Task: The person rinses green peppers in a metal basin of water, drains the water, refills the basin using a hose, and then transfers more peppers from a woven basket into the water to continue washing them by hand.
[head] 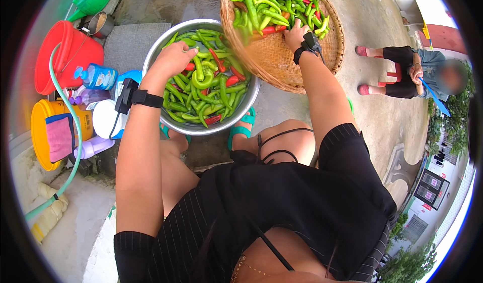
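My left hand [176,58] is over a metal basin [149,62] of water, green chili peppers [222,104] and a few red ones. Its fingertips are at the stem end of a curved green pepper [198,66]; whether they pinch it is unclear. To the right, a round woven bamboo basket [271,62] overlaps the basin's rim. Green and red peppers [279,4] are heaped in its far part. My right hand [296,37] reaches into the basket, fingers among the near edge of the heap, close to a red pepper [272,30]. What those fingers hold is hidden.
At the left stand a red bucket [81,56], a yellow bucket [39,132] with a pink cloth [60,138], several bottles [100,76] and a pale green hose [78,132]. A seated person [428,73] holds a blue object at the right. Black cables [279,151] cross my knee.
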The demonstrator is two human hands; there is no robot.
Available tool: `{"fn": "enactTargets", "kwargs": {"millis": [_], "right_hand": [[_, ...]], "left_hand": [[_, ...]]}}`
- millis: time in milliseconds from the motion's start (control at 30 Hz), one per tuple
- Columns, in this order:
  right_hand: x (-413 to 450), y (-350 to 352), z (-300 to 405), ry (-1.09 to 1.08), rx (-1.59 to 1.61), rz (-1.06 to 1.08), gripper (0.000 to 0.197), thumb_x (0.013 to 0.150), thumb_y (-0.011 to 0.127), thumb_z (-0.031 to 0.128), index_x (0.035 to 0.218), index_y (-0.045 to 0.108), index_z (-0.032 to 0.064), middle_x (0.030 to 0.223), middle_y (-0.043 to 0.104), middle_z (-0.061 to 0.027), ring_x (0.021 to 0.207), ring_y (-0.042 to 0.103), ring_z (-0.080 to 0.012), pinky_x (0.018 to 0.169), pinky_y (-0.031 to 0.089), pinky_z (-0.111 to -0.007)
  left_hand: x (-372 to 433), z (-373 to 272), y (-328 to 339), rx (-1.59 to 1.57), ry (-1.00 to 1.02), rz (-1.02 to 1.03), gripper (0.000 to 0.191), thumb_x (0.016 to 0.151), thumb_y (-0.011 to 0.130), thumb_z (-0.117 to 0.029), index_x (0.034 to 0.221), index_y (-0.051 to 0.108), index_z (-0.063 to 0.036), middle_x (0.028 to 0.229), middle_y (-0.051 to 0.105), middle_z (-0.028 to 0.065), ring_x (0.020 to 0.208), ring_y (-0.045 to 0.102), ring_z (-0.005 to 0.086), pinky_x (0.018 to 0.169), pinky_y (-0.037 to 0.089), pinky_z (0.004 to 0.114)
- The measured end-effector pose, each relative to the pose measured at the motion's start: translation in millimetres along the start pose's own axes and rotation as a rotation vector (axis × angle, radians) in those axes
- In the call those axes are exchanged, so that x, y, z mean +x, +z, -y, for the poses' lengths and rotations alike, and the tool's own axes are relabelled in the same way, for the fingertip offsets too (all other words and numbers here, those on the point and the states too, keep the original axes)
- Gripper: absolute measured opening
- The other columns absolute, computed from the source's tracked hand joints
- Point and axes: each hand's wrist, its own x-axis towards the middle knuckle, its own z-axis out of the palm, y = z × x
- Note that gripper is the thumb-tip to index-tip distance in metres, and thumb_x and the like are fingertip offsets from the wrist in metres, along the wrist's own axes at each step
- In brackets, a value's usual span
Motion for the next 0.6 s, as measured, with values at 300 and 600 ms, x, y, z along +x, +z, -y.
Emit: {"fn": "enactTargets", "kwargs": {"millis": [300,600], "right_hand": [[-2.8,-5.2,-22.1,-0.469,-0.525,0.184,0.050,0.084,0.059,0.036,0.122,0.047,0.0069,0.099,0.057,-0.0218,0.091,0.057,-0.0413,0.074,0.048,-0.051],[-31.5,-63.4,-83.8,-0.183,0.090,0.233,0.056,0.088,0.045,0.034,0.135,0.041,0.0040,0.095,0.064,-0.0300,0.090,0.061,-0.0458,0.081,0.048,-0.052]], "left_hand": [[-3.6,-4.2,-4.2,0.015,0.010,-0.008,0.047,0.087,0.060,-0.042,0.108,0.063,-0.0002,0.098,0.067,0.0204,0.092,0.064,0.0328,0.082,0.049,0.039],[-2.2,-16.7,-2.7,-0.005,0.058,0.010,0.047,0.087,0.060,-0.042,0.109,0.063,-0.0003,0.101,0.066,0.0204,0.095,0.063,0.0340,0.085,0.048,0.039]]}}
